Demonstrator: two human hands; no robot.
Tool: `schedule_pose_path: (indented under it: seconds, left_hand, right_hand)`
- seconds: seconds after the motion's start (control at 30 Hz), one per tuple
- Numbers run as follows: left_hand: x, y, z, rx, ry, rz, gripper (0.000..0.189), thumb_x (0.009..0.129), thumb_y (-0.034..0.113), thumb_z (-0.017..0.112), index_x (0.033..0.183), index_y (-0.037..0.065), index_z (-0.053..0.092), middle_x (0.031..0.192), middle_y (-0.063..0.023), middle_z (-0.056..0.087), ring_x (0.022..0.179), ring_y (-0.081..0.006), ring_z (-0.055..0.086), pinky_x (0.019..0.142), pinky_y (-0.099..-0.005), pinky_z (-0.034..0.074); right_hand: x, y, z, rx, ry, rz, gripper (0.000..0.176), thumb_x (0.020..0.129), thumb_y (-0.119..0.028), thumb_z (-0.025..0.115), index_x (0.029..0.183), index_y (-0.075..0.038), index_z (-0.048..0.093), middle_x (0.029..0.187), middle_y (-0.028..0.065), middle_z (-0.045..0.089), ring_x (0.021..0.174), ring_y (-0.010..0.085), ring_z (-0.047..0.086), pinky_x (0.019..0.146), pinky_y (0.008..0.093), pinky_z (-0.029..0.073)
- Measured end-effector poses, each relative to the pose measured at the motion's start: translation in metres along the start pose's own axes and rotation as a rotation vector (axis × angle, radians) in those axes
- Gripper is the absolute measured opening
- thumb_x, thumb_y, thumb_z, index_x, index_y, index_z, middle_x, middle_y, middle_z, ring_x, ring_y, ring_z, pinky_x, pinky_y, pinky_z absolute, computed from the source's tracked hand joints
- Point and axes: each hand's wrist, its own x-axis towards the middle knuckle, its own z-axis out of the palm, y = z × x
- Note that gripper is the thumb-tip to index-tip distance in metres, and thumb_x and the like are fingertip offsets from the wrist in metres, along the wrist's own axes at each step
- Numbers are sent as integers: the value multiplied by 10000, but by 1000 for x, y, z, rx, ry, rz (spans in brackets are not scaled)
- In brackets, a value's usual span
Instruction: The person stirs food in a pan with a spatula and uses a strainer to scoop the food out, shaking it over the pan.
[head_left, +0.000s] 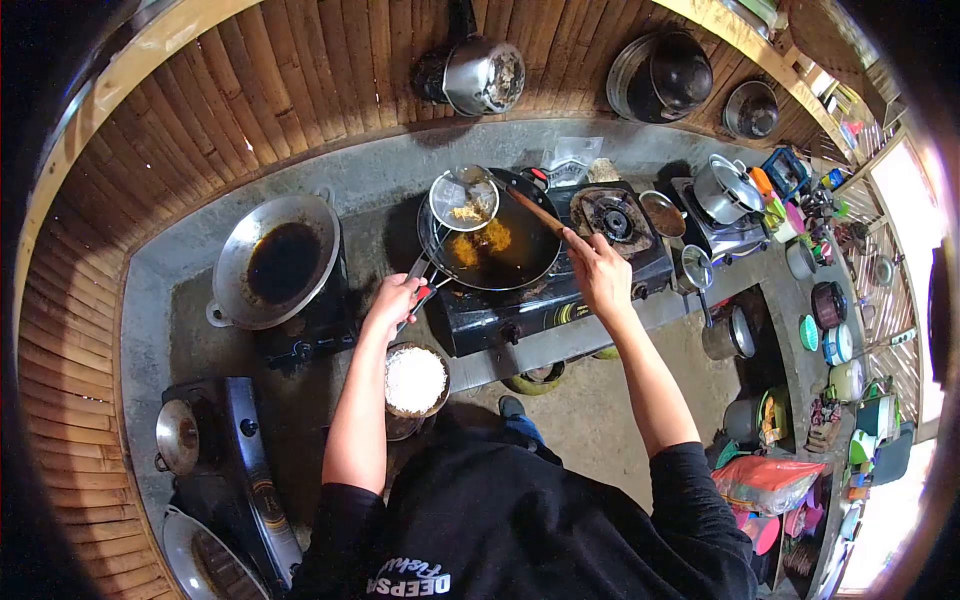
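Note:
My left hand [395,302] is closed around the handle of a round mesh strainer [464,185], which sits above the far left part of a dark wok [553,262]. A few golden bits lie in the strainer. My right hand [600,275] grips the wooden handle of a spatula [532,208]; its head reaches the strainer's rim and cannot be made out clearly. Golden-brown fried bits [482,243] float in the oil in the wok. The wok rests on the left burner of a black gas stove [570,310].
A large pan [232,262] of dark liquid stands at left. A bowl of white grated food [415,380] is below my left forearm. The bare burner [613,218], a ladle [697,268] and a lidded pot [727,188] are at right. Pots hang on the bamboo wall.

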Motion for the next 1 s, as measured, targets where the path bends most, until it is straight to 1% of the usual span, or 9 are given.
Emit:
schedule_pose_path:
  seconds: [0.17, 0.27, 0.37, 0.4, 0.5, 0.57, 0.73, 0.83, 1.0]
  left_hand:
    - [-2, 1, 1, 20, 17, 3, 206, 962, 259, 510, 1021, 101, 629, 602, 66, 410, 497, -63, 388, 448, -249, 372]
    - [-3, -1, -1, 23, 23, 2, 210, 962, 255, 503, 1026, 101, 629, 615, 60, 420, 509, -64, 395, 451, -249, 374]
    - [-2, -3, -2, 23, 31, -3, 216, 962, 252, 501, 1035, 94, 629, 610, 57, 420, 503, -65, 395, 448, -251, 374]
    - [-2, -3, -2, 20, 36, -7, 218, 962, 251, 501, 1039, 91, 628, 605, 57, 417, 498, -65, 394, 445, -252, 373]
    - [-3, -4, -7, -24, 26, 9, 231, 966, 244, 493, 1053, 77, 627, 584, 58, 407, 466, -65, 380, 434, -257, 368]
    - [-3, -5, -10, -44, 44, 10, 235, 967, 239, 490, 1058, 70, 626, 570, 58, 401, 447, -65, 371, 423, -258, 361]
    - [-8, 2, -10, -30, 70, -1, 241, 992, 224, 457, 1083, 57, 604, 514, 68, 355, 400, -60, 312, 419, -259, 346]
    - [-7, 1, -12, -27, 68, 8, 243, 992, 222, 453, 1084, 57, 605, 514, 70, 353, 398, -59, 310, 421, -257, 350]
    - [-8, 4, -11, -32, 82, 7, 243, 991, 218, 452, 1076, 55, 611, 515, 68, 365, 398, -57, 315, 429, -250, 360]
  right_hand:
    - [1, 2, -2, 33, -14, 110, 312, 859, -212, 652, 1170, -192, 660, 771, 83, 546, 663, 309, 618, 566, 420, 488]
    - [3, 8, -6, 112, -47, 242, 297, 856, -238, 667, 1145, -170, 679, 852, 104, 645, 732, 326, 653, 615, 424, 510]
    - [1, 26, 4, 267, 65, 270, 278, 865, -255, 670, 1123, -156, 697, 923, 138, 693, 798, 334, 674, 673, 420, 529]
    - [5, 23, -6, 333, -53, 467, 271, 869, -274, 670, 1102, -140, 708, 950, 173, 693, 853, 345, 680, 730, 407, 537]
    - [10, 37, -18, 293, -102, 544, 296, 864, -298, 670, 1103, -127, 706, 929, 183, 698, 892, 346, 681, 784, 402, 535]
    - [13, 47, -27, 280, -155, 562, 282, 860, -302, 668, 1075, -125, 718, 933, 184, 699, 900, 344, 681, 795, 405, 535]
    - [22, 66, -41, 133, -297, 456, 237, 818, -315, 688, 971, -146, 754, 877, 197, 694, 849, 354, 681, 784, 423, 539]
    - [30, 67, -47, 91, -413, 424, 229, 796, -314, 696, 938, -148, 762, 851, 202, 690, 831, 362, 679, 785, 430, 539]
    - [43, 52, -49, 36, -480, 346, 235, 779, -308, 686, 914, -130, 758, 840, 214, 684, 822, 378, 677, 788, 450, 541]
